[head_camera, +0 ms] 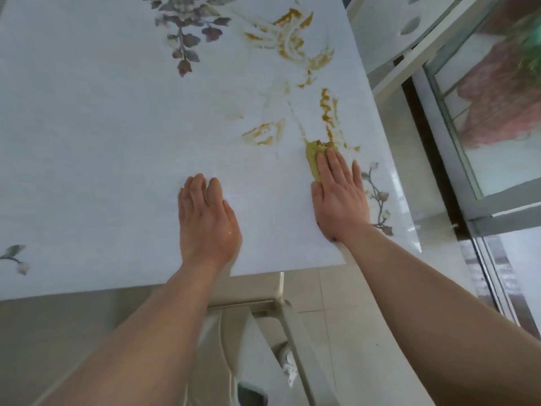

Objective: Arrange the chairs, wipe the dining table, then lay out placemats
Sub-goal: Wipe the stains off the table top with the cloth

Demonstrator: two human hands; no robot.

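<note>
Right hand point(339, 197): flat, fingers together, pressing a yellow-green cloth point(314, 158) onto the dining table point(87, 112). Left hand point(206, 221): flat, fingers together, resting palm-down on the table at 9 o'clock of the right. Yellow-brown smears point(292, 39) lie at 12 o'clock of the cloth. A chair point(263, 291) stands under the near edge.

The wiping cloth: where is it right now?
Head view, right side: the cloth lies on the table, pressed flat under the right hand, just below the yellow smears.
</note>
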